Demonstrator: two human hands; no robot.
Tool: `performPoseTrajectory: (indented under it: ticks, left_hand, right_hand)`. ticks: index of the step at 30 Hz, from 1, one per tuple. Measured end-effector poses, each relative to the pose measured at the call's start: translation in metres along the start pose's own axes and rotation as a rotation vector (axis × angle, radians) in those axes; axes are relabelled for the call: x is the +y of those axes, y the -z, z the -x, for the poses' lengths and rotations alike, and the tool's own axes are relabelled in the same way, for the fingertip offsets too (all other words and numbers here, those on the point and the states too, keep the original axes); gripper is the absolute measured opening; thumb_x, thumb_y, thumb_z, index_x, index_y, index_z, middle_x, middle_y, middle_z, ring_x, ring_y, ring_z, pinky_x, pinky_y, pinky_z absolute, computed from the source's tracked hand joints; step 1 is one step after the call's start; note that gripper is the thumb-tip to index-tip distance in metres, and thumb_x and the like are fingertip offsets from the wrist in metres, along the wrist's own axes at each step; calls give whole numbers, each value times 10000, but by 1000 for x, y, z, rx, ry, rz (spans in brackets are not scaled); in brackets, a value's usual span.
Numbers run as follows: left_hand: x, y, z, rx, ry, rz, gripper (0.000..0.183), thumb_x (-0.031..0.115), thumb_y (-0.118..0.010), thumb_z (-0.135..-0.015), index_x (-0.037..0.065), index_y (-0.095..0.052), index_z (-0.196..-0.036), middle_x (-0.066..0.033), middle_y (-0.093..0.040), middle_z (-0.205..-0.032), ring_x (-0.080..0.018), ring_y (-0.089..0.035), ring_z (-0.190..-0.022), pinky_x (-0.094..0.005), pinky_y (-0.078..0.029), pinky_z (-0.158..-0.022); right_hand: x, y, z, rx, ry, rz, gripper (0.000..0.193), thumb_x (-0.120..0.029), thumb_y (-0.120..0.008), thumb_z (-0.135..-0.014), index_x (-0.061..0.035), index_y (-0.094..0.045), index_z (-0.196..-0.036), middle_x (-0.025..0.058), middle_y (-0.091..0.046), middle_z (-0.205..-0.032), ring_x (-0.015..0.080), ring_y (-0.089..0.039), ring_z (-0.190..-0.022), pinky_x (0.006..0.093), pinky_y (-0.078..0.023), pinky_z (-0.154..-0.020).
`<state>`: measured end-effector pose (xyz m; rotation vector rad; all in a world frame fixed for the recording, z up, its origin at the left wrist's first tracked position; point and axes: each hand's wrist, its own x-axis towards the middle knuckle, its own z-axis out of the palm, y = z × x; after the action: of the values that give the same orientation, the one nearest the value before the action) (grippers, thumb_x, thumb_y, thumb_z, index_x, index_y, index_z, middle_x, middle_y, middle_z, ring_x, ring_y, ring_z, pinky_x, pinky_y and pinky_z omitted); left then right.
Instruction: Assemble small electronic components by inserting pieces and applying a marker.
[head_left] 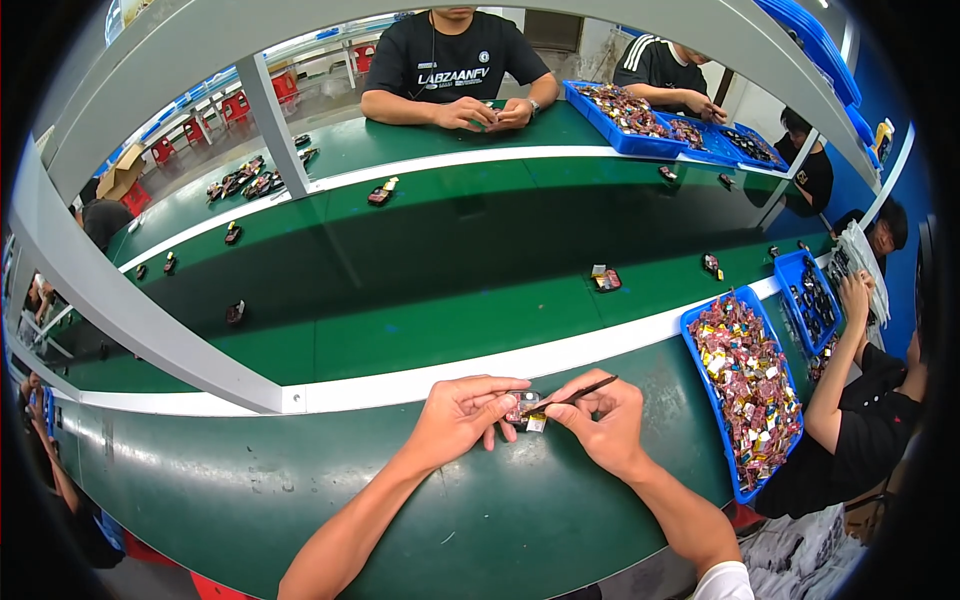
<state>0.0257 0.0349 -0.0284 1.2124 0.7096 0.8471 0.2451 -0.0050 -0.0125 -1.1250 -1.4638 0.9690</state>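
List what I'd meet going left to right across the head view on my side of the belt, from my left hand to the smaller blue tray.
Left hand → small device → right hand → big blue tray → smaller blue tray.

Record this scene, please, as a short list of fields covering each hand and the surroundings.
left hand: holds small red-and-black device
right hand: grips dark slim tool, tip at the device
right of hands: blue tray, heaped with small reddish parts
beyond white rail: green surface, scattered small devices
across: co-worker, black shirt, hands close together
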Motion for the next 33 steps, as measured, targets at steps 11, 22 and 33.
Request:
performPoseTrajectory:
  ticks: [11,22,33]
  left_hand:
    - [-3,-2,0,5,-24,12,292,58,-640,-982,-52,-655,-1253,-115,-729,-900,-135,-700,-698,-228,-503,-496]
    - [-10,-1,-3,113,-33,46,279,51,-603,-997,-89,-642,-1235,-170,-728,-932,-189,-718,-722,-259,-561,-504]
    - [-5,-8,-2,159,-17,6,277,64,-609,-995,-80,-645,-1229,-161,-733,-935,-175,-710,-714,-263,-559,-515]
  right_hand:
    - [1,-1,-2,17,-66,-123,107,43,-758,-852,20,-686,-928,-3,-680,-753,-25,-404,-527,178,-292,-474]
    - [-11,0,-2,287,208,67,137,31,-774,-829,15,-687,-934,91,-755,-873,9,-513,-529,169,-371,-483]
    - [-8,-10,5,125,320,339,125,-5,-819,-774,-14,-732,-863,42,-758,-802,45,-454,-410,217,-357,-428]
